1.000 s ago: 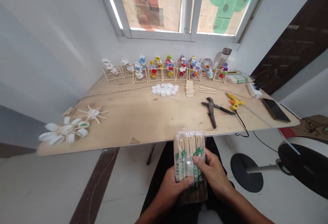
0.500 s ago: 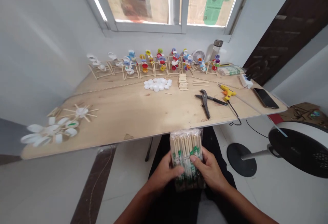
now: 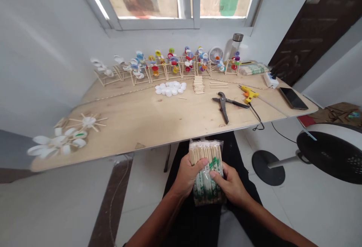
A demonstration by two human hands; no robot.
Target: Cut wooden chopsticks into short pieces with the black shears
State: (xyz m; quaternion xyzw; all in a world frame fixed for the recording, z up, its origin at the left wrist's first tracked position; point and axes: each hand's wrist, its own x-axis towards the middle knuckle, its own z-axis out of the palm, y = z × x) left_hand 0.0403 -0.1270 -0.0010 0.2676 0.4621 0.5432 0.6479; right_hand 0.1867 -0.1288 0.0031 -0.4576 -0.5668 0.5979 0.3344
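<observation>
A clear plastic pack of wooden chopsticks (image 3: 207, 179) with green print is held upright over my lap, just off the table's front edge. My left hand (image 3: 188, 175) grips its left side, thumb lying across the front. On the right side, my right hand (image 3: 230, 184) is closed round the pack with its thumb pressed to the wrapping. The fingers behind the pack are hidden. Beyond it on the table (image 3: 158, 122) lie dark pliers (image 3: 223, 107), a yellow glue gun (image 3: 249, 94), a stack of short sticks (image 3: 198, 85) and a cluster of white bottle caps (image 3: 170, 88).
Stick frames with coloured caps (image 3: 172, 64) line the wall side. White cap flowers (image 3: 58, 141) and a stick spoke wheel (image 3: 88, 121) sit at the left. A phone (image 3: 293, 98), power strip (image 3: 270, 80) and another chopstick pack (image 3: 254, 68) are right. A black stand (image 3: 268, 167) is on the floor.
My left hand has moved up the pack, its thumb now higher on the front. My right hand keeps its hold. The view has shifted slightly.
</observation>
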